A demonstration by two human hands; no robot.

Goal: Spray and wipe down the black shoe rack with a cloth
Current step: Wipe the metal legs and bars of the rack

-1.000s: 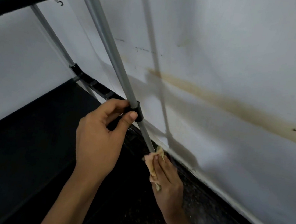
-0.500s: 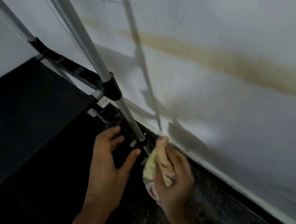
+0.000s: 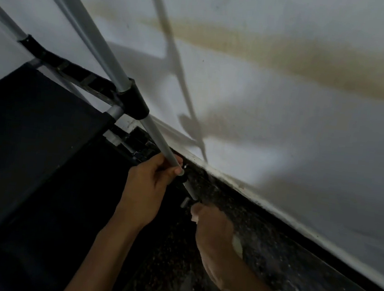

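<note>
The shoe rack (image 3: 52,130) fills the left side of the view: smooth grey metal tubes joined by glossy black plastic connectors, with a flat shelf of matte black fabric stretched between the rails. One round tube (image 3: 156,139) slants down from the top left, passes through a chunky black connector (image 3: 135,102) and runs on to the floor beside the wall.

The left hand (image 3: 147,189) grips this tube low down — fingers and thumb curled round it, just above a small black foot piece. The right hand (image 3: 215,236) sits lower, close to the base of the same tube, knuckles up and fingers curled; a pale sliver of cloth (image 3: 237,245) shows at its outer edge, so the hand holds the cloth bunched inside, most of it hidden. Whether the cloth touches the tube I cannot tell — the area is dark and blurred.

The floor (image 3: 269,255) is dark speckled stone, polished enough to glint. The wall (image 3: 282,131) is white, with a long yellow-brown stain (image 3: 290,56) across it and soft shadows of the tubes. The rack's upper parts are cut off by the frame.
</note>
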